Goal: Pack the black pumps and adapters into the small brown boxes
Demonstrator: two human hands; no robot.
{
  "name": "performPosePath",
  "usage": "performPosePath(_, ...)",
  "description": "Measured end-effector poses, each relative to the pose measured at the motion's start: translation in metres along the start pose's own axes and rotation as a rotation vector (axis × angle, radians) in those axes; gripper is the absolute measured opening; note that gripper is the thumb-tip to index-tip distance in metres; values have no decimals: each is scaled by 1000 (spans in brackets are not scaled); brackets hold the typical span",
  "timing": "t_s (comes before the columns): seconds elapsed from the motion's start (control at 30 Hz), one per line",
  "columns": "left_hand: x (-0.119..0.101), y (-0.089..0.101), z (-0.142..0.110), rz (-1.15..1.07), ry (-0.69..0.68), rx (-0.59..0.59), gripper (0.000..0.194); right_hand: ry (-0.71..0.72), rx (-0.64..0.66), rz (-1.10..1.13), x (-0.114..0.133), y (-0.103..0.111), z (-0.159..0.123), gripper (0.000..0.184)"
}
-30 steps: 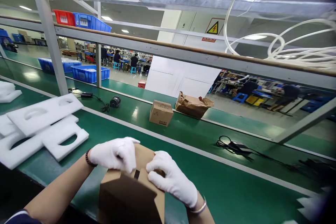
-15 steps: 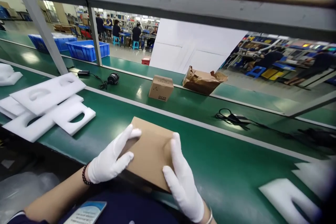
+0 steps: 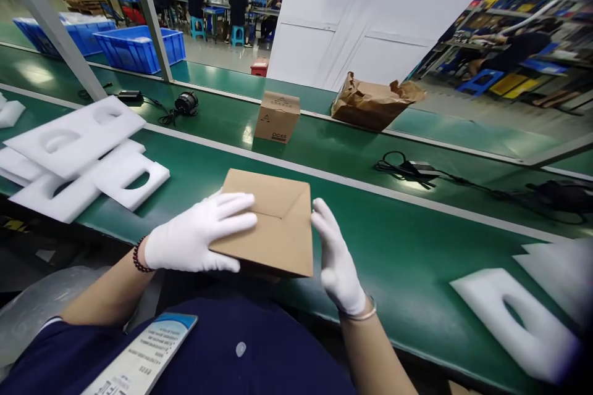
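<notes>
In the head view a brown cardboard box (image 3: 271, 216) sits on the green work surface in front of me. Its top lies flat, with a seam and a slanting crease showing. My left hand (image 3: 204, 231), in a white glove, rests on the left part of the top, its fingers stretched out flat. Beside the box's right side is my right hand (image 3: 336, 256), also gloved, with the fingers extended and a small gap to the cardboard. The box's contents are hidden.
White foam pieces (image 3: 76, 136) are stacked on the left, and a foam piece with a hole (image 3: 486, 296) lies at right. Behind stand a small DC65 carton (image 3: 278, 117), a crumpled brown paper bag (image 3: 370, 105), a black adapter with cable (image 3: 417, 170) and blue bins (image 3: 139, 52).
My left hand has moved from the box's left edge onto its top. My right hand has come off the right edge. The top now looks flatter, and the camera has tilted down.
</notes>
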State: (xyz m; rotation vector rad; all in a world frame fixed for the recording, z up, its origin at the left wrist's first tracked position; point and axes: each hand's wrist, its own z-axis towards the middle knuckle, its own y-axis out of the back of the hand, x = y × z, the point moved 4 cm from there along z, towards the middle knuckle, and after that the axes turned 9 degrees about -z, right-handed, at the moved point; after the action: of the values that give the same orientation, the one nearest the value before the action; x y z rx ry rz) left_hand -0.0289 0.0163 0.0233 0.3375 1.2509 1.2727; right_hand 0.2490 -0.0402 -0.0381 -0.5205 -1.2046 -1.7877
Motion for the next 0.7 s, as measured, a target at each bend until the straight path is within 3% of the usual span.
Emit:
performPosePath(0.1,38,12,-36,-143,204,-203,74,-245,35,386,-51,-27,-9,93)
performPosePath(0.17,71,13,-60,-289,367,-393,77,-324,108,482,-67,-51,-6,96)
performPosePath(0.23,104,5,-80,-438,522,-568,81,-399,74,365,-74,-67,4,93)
performPosePath(0.33,139,-13,-89,-545,669,-726,88,-506,-75,-41,-79,-71,28,61)
performPosePath(0.4,144,-11,-83,-437,706,-865,90,-526,-142,-268,-79,-62,42,47)
performPosePath(0.47,129,3,-67,-145,684,-962,89,-478,-147,-453,-77,-48,53,39)
performPosePath(0.5,115,9,-52,27,626,-913,88,-416,-132,-536,-74,-41,56,37)
performPosePath(0.57,81,15,-12,324,434,-624,85,-206,-120,-683,-59,-28,59,36)
performPosePath(0.63,53,14,28,518,288,-328,63,43,-181,-758,-39,-14,59,37)
performPosePath(0.7,41,18,59,664,286,-236,33,184,-297,-817,-21,6,62,41)
